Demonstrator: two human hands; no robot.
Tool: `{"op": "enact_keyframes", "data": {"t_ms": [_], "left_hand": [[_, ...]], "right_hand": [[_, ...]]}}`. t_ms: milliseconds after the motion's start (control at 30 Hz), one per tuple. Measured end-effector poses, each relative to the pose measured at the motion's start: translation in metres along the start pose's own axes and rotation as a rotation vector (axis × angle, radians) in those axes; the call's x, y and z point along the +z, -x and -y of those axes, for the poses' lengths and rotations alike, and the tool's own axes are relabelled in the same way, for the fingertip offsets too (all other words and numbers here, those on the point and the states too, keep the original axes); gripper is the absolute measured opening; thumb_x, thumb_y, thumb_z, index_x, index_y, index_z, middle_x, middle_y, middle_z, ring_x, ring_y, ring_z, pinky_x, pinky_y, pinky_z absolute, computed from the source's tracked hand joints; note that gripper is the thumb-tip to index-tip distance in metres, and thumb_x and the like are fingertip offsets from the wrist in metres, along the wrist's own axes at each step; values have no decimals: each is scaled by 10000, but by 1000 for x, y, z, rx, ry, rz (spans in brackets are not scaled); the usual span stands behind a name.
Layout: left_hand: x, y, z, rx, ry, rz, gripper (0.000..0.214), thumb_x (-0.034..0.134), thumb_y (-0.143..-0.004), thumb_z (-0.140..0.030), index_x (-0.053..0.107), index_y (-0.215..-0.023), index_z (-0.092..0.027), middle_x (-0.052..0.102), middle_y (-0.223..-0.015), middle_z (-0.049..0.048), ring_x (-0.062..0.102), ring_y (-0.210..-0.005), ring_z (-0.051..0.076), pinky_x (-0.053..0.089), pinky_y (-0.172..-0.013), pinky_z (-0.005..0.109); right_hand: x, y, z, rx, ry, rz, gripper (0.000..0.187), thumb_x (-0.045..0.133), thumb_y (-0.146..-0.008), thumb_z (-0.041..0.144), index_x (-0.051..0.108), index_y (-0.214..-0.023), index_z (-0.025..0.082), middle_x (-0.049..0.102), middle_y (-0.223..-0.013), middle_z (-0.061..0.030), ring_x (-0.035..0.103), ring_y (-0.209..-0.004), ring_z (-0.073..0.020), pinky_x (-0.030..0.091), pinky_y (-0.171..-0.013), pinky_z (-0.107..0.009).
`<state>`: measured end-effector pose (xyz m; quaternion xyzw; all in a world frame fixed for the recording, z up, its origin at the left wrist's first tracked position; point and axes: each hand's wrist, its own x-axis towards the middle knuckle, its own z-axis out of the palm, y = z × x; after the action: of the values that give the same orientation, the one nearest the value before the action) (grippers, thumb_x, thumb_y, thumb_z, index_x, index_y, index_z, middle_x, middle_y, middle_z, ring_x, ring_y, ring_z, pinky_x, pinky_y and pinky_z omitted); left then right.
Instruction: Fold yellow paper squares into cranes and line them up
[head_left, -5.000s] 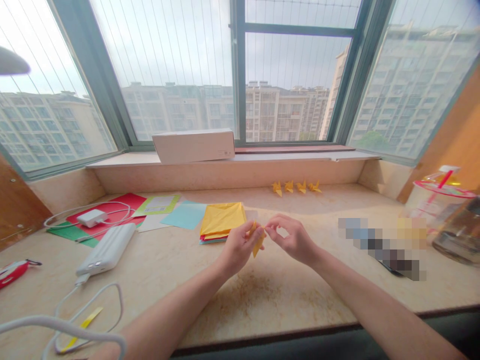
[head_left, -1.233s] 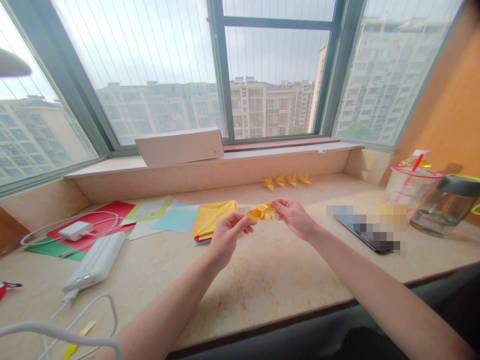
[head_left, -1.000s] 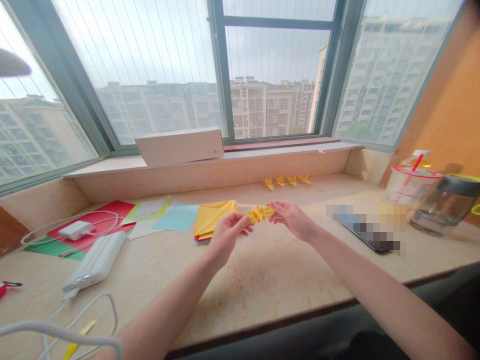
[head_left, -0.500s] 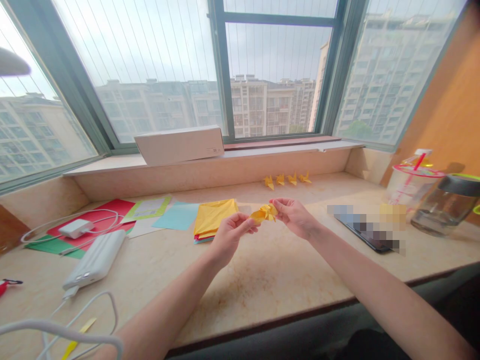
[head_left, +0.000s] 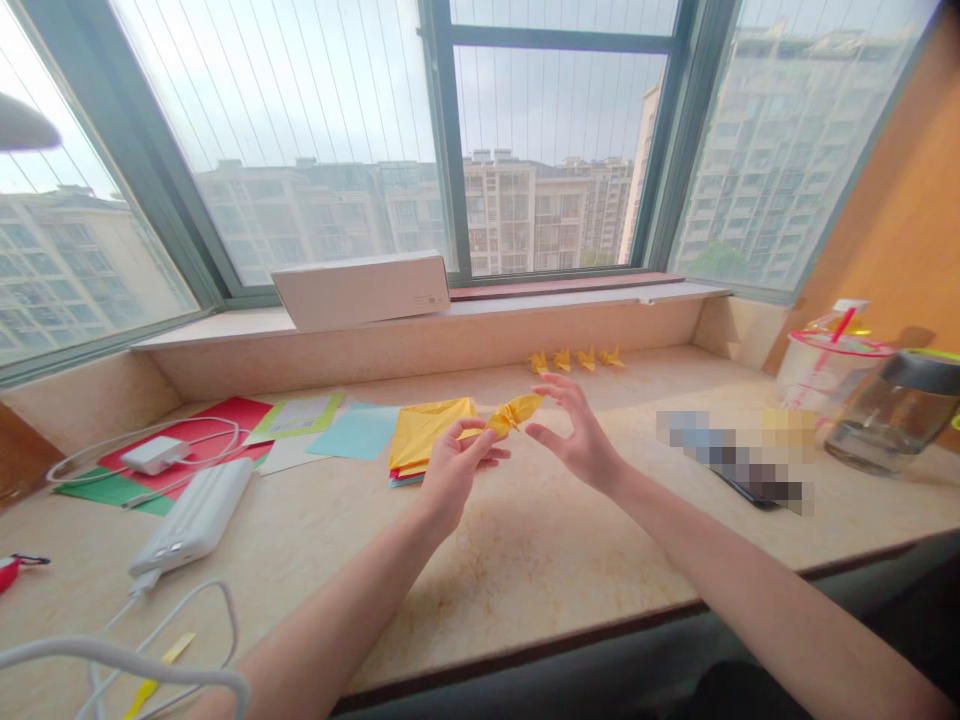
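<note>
A folded yellow paper crane [head_left: 511, 415] is pinched at its left end between the thumb and fingers of my left hand [head_left: 459, 462], above the stone counter. My right hand [head_left: 574, 435] hovers just right of it, thumb and fingers spread, with a small gap to the paper. Behind my left hand lies a stack of folded yellow paper [head_left: 427, 430] with red and blue edges showing below. Several finished yellow paper cranes [head_left: 574, 358] stand in a row at the back of the counter.
At left lie colored sheets [head_left: 352, 432], a white charger [head_left: 156, 455], a power bank [head_left: 193, 525] and looping cables [head_left: 120, 655]. A phone [head_left: 742, 485], partly blurred, rests at right beside a cup [head_left: 825, 365] and a jar [head_left: 892, 420]. A white box [head_left: 364, 292] sits on the sill.
My right hand has let go of the crane and its fingers have opened. The crane has shifted slightly left and turned in my left hand's grip.
</note>
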<state>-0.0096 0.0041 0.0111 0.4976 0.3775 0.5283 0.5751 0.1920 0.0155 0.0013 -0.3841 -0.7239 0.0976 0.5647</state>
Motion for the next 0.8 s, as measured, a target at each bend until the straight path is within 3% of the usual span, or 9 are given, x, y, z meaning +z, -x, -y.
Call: {"op": "enact_keyframes", "data": {"t_ms": [200, 267, 367, 533, 667, 800], "left_hand": [[1, 2, 0, 3, 9, -25, 469, 778, -760, -382, 537, -1115, -193, 765, -881, 51, 737, -715, 177, 514, -691, 259], [1, 2, -1, 2, 17, -41, 493, 771, -768, -376, 531, -1156, -189, 762, -915, 60, 740, -717, 179, 520, -693, 263], [3, 3, -2, 8, 25, -44, 506, 755, -782, -379, 525, -1193, -195, 754, -992, 69, 741, -712, 176, 525, -692, 269], [7, 9, -3, 15, -57, 144, 577, 731, -800, -424, 488, -1264, -181, 764, -966, 96, 747, -737, 208, 526, -718, 301], [8, 11, -2, 40, -172, 169, 597, 655, -841, -506, 462, -1296, -170, 764, -865, 91, 721, -624, 188, 492, -592, 263], [4, 8, 0, 108, -288, 130, 558, 632, -853, -523, 508, -1269, -173, 692, -671, 2, 623, -477, 130, 452, -499, 229]], "right_hand": [[-2, 2, 5, -58, 86, -5, 545, 729, -829, 389, 502, -1322, 349, 285, -1553, -81, 411, -1364, -308, 349, -1127, -535], [-2, 3, 6, -91, 88, -53, 549, 728, -832, 371, 492, -1327, 347, 312, -1538, -82, 393, -1378, -307, 347, -1129, -535], [-1, 3, 6, -111, 88, -36, 404, 723, -836, 371, 590, -1214, 317, 354, -1514, -83, 412, -1362, -303, 340, -1130, -533], [5, 4, 4, -21, 19, 48, 174, 692, -863, 401, 710, -977, 270, 529, -1358, -96, 490, -1293, -292, 356, -1103, -522], [6, 3, 3, 45, -70, 15, 144, 662, -889, 391, 730, -892, 264, 591, -1257, -85, 541, -1229, -255, 383, -1085, -476], [6, 2, 2, 100, -161, 32, 168, 673, -877, 419, 735, -900, 265, 570, -1294, -77, 535, -1235, -240, 375, -1097, -455]]}}
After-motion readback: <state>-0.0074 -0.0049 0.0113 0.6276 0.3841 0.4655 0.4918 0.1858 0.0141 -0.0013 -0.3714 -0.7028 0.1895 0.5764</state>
